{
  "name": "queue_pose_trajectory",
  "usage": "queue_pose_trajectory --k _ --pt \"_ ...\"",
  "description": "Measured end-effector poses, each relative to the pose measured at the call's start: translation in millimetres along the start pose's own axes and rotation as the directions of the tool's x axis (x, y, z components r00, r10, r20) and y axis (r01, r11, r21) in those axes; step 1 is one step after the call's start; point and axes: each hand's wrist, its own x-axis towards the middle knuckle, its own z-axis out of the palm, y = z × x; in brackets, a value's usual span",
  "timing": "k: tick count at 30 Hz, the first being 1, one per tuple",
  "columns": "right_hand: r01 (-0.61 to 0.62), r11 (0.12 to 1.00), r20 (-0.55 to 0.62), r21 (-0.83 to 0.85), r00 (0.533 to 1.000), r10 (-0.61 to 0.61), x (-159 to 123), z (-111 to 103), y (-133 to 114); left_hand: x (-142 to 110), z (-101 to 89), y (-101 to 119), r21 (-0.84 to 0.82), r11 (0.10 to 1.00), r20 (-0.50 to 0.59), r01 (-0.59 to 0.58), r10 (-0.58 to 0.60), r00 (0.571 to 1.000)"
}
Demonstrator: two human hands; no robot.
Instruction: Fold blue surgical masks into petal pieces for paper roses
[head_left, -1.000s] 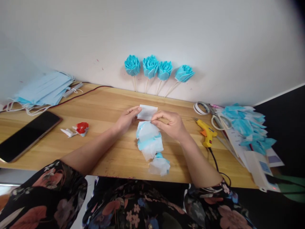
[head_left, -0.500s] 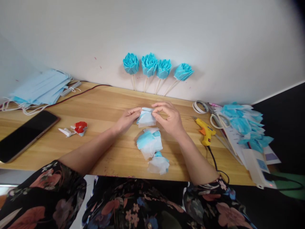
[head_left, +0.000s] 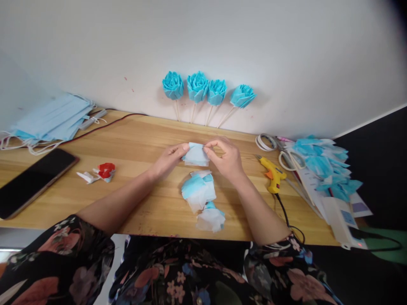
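A small pale blue and white piece of mask fabric is stretched between my two hands above the wooden table. My left hand pinches its upper left corner between thumb and finger. At the upper right corner, my right hand grips it the same way. Just below lies a loose pile of blue and white fabric pieces, with a smaller pile nearer the table's front edge. Blue fabric roses on sticks lean against the wall behind my hands.
On the left are blue face masks, a black phone and a red and white wrapper. To the right lie a yellow glue gun, tape roll, scissors, fabric scraps and a white power strip.
The fabric's top edge, folded and partly covered by my fingers before, now lies flatter and straighter between my hands. Both hands stay in nearly the same place. The view has shifted slightly.
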Motion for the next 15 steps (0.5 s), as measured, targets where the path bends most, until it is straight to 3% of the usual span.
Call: queue_pose_trajectory --k 15 --pt "-0.01 0.999 0.03 -0.042 0.999 0.012 0.5 -0.3 -0.6 -1.1 1.9 6.8 0.061 0.998 -0.021 -0.025 0.026 0.999"
